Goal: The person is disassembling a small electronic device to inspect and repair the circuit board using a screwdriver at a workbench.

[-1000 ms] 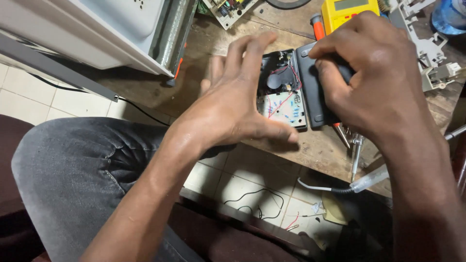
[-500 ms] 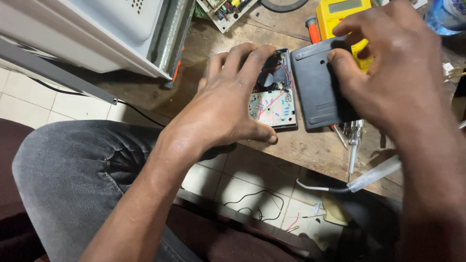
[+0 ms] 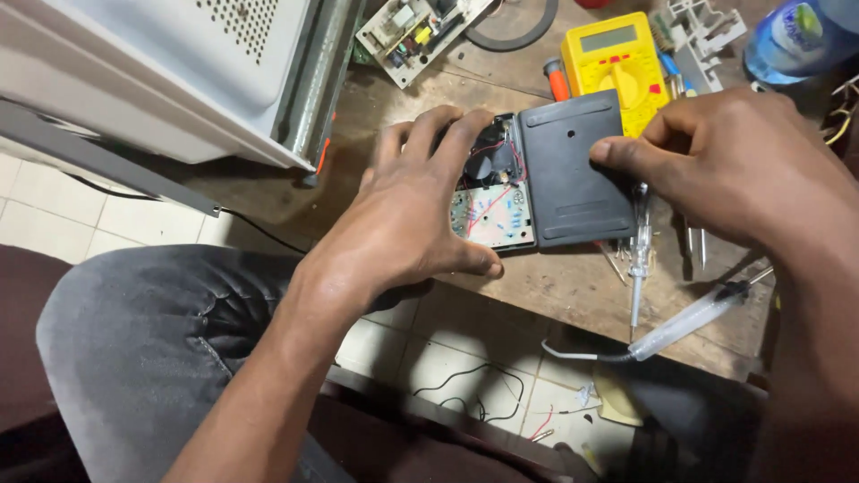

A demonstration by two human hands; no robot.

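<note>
While the left hand (image 3: 403, 224) presses the opened device (image 3: 495, 192) to the bench (image 3: 573, 286), the right hand (image 3: 725, 161) pinches its dark back cover (image 3: 573, 170). Pulling the cover away could strain the thin red wires (image 3: 501, 192) inside

Your left hand (image 3: 407, 210) lay palm down, fingers spread and curled forward, thumb stretched out to the right, forearm running up from lower left. Your right hand (image 3: 734, 161) came in from the right, fingers bunched, thumb pressed flat and pointing left.
</note>
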